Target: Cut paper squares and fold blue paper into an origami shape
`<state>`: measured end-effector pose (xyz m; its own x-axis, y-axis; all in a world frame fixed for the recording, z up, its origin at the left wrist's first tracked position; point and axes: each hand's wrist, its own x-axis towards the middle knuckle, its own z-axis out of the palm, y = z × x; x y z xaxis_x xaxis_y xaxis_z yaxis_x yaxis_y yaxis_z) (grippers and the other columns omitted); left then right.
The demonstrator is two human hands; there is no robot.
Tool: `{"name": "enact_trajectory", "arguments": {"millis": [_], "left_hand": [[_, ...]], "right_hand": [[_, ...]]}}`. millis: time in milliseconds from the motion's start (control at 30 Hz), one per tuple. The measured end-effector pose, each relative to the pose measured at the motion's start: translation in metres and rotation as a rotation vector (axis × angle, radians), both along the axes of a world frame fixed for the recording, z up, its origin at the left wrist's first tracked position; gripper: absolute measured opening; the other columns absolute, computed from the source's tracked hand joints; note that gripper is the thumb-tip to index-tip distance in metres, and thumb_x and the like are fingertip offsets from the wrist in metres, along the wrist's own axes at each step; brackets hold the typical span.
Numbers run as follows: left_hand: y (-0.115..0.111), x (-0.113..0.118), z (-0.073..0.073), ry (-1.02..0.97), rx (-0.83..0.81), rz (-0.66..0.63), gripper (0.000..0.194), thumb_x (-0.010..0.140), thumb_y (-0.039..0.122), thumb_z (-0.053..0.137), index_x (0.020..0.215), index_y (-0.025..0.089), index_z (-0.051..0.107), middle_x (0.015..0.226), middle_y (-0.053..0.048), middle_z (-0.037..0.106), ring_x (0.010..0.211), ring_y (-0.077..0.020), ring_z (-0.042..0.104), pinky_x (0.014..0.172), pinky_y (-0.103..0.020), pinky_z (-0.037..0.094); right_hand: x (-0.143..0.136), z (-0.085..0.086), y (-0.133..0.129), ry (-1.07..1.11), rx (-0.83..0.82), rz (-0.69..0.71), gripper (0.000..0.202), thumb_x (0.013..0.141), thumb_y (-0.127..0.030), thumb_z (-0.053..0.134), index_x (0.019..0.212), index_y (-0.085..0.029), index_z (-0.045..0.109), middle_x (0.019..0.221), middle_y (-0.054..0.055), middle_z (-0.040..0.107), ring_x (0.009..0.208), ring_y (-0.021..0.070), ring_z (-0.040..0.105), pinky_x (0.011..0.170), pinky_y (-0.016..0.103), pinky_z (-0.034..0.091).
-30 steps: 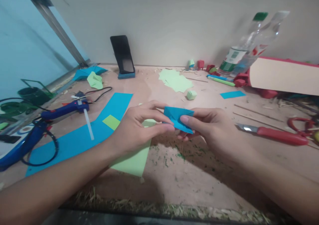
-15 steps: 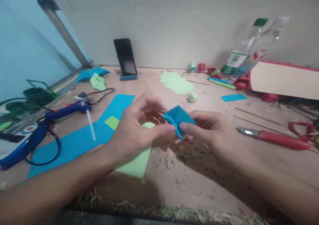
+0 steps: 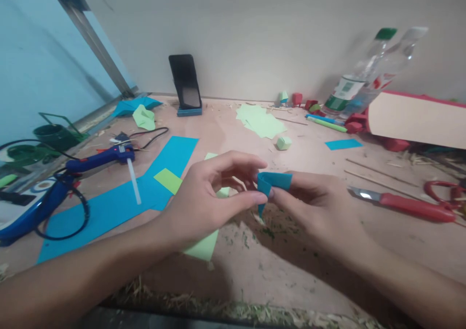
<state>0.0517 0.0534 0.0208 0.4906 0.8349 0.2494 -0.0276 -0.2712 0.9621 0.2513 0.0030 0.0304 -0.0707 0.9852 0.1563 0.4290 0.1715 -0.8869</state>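
Between my hands, above the table, is a small folded piece of blue paper [image 3: 275, 179]. My right hand [image 3: 316, 198] pinches it between thumb and fingers. My left hand [image 3: 213, 188] has its thumb and fingertips against the paper's left side, curled round that edge. A pale green paper sheet [image 3: 203, 248] lies under my left hand, mostly covered by it. Left of that hand are a large blue paper sheet [image 3: 109, 212] and a small yellow-green paper strip [image 3: 168, 181] on top of it. A small folded green paper shape [image 3: 283, 143] stands beyond my hands.
A blue glue gun [image 3: 102, 158] with its cord and a glue stick [image 3: 133, 181] lie at left. A red-handled knife [image 3: 415, 207] points its blade toward my right hand. Bottles [image 3: 345, 93] stand at back right, a phone [image 3: 185, 81] at back. Green papers [image 3: 259, 120] lie mid-table.
The blue paper has turned from a flat, diamond-like face to a bent, edge-on fold. Both hands have shifted slightly right and down with it, still holding it.
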Motion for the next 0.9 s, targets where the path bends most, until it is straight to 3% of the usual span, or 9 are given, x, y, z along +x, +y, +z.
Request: {"name": "enact_trajectory", "arguments": {"millis": [233,400,500,600,700,833,900], "left_hand": [[0.001,0.001,0.001,-0.035,-0.128,-0.042,0.014,0.087,0.021,0.083,0.100,0.023,0.079,0.098,0.000,0.078,0.084,-0.0133,0.074,0.075,-0.022,0.063],[0.002,0.000,-0.001,-0.018,-0.179,-0.045,0.017,0.089,0.026,0.080,0.106,0.023,0.080,0.096,-0.002,0.077,0.086,-0.0169,0.073,0.076,-0.027,0.064],[0.001,0.002,-0.001,0.031,-0.169,-0.041,0.022,0.091,0.030,0.079,0.113,0.026,0.078,0.100,-0.002,0.076,0.090,-0.0155,0.072,0.076,-0.024,0.062],[0.000,0.004,-0.002,0.038,-0.131,-0.003,0.033,0.081,0.029,0.088,0.111,0.027,0.074,0.107,0.000,0.073,0.095,-0.0143,0.071,0.078,-0.021,0.060],[0.001,0.004,-0.002,0.064,-0.058,0.045,0.023,0.083,0.022,0.085,0.100,0.023,0.070,0.102,0.001,0.071,0.093,-0.0133,0.070,0.080,-0.021,0.059],[0.005,0.002,0.004,0.088,-0.025,0.088,0.001,0.091,0.019,0.072,0.091,0.019,0.073,0.090,-0.001,0.075,0.086,-0.0150,0.073,0.079,-0.024,0.060],[0.008,0.001,0.009,0.097,-0.043,0.075,0.004,0.091,0.019,0.072,0.089,0.019,0.076,0.089,-0.001,0.078,0.082,-0.0163,0.074,0.075,-0.026,0.061]], "right_hand": [[-0.005,-0.001,-0.003,0.009,0.031,-0.097,0.020,0.089,-0.033,0.072,0.076,-0.021,0.081,0.069,0.002,0.073,0.064,0.0183,0.064,0.058,0.027,0.053],[-0.007,0.002,-0.002,0.015,-0.063,-0.030,0.021,0.088,-0.033,0.072,0.073,-0.021,0.080,0.068,0.002,0.070,0.063,0.0177,0.060,0.055,0.027,0.049],[-0.006,0.004,0.001,0.097,-0.150,-0.014,0.022,0.087,-0.034,0.074,0.069,-0.021,0.078,0.063,0.000,0.064,0.059,0.0145,0.052,0.053,0.026,0.044],[-0.004,0.004,0.004,0.234,-0.225,-0.081,0.026,0.086,-0.034,0.077,0.064,-0.020,0.075,0.058,-0.002,0.059,0.056,0.0121,0.048,0.053,0.024,0.043],[-0.002,0.003,0.007,0.337,-0.303,-0.094,0.029,0.086,-0.037,0.079,0.063,-0.019,0.073,0.061,0.000,0.063,0.059,0.0125,0.054,0.055,0.024,0.046],[0.001,0.003,0.007,0.368,-0.343,-0.007,0.016,0.079,-0.033,0.086,0.081,-0.018,0.080,0.068,0.000,0.069,0.062,0.0140,0.061,0.060,0.025,0.052],[0.004,0.005,0.007,0.424,-0.325,0.028,0.028,0.076,-0.033,0.089,0.101,-0.021,0.082,0.082,0.002,0.076,0.069,0.0160,0.066,0.065,0.028,0.056]]}}
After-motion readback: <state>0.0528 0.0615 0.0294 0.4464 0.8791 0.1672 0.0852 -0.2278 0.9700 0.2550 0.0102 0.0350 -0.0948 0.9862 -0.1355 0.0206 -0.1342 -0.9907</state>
